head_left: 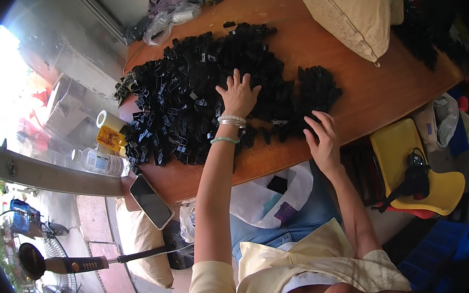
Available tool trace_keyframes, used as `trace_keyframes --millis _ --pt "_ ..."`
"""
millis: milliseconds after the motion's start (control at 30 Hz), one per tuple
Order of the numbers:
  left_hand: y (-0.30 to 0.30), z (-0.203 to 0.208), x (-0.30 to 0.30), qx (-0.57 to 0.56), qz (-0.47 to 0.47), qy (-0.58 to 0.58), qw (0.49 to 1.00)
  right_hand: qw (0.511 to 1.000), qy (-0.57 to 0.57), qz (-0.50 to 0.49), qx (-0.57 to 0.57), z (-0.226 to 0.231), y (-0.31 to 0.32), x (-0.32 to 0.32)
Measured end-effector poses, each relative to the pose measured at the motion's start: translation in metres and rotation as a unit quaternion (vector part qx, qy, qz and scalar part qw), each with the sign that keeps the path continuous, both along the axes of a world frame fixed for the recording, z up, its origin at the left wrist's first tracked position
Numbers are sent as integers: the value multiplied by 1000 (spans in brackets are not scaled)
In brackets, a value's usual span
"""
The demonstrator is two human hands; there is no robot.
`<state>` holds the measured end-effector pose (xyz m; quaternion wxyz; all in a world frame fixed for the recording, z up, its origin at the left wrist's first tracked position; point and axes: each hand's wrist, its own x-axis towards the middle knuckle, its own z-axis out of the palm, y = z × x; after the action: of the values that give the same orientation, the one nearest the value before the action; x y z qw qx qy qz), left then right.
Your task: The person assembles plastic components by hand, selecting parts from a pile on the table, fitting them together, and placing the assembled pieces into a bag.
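A broad heap of small black clip-like pieces point(169, 96) covers much of the wooden table. My left hand point(238, 96), with bead bracelets at the wrist, reaches over the heap's right part. Its fingers are spread, and no piece shows in its grasp. To the right, a smaller cluster of the same black pieces point(318, 86) adjoins the heap. My right hand point(323, 136) is near the table's front edge, just below that cluster. Its fingers are slightly bent and apart, with nothing visible between them. The exact kind of the pieces is too small to tell.
On the wooden table point(280, 156), a phone point(150, 201) overhangs the front left edge beside a clear bottle point(99, 161). A full beige sack point(345, 8) lies at the far right. A white plastic bag point(250, 201) rests on my lap. A yellow chair point(399, 149) stands right; a fan point(39, 269) left.
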<state>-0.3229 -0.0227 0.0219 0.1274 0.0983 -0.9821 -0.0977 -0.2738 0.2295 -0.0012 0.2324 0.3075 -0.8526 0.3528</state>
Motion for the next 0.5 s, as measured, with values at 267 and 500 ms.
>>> trace_keyframes --millis 267,500 --pt "15 -11 36 -2 -64 74 995 994 -55 1 93 -7 -13 -1" --pt "4 18 46 40 -101 64 992 995 -80 9 -67 -17 10 10"
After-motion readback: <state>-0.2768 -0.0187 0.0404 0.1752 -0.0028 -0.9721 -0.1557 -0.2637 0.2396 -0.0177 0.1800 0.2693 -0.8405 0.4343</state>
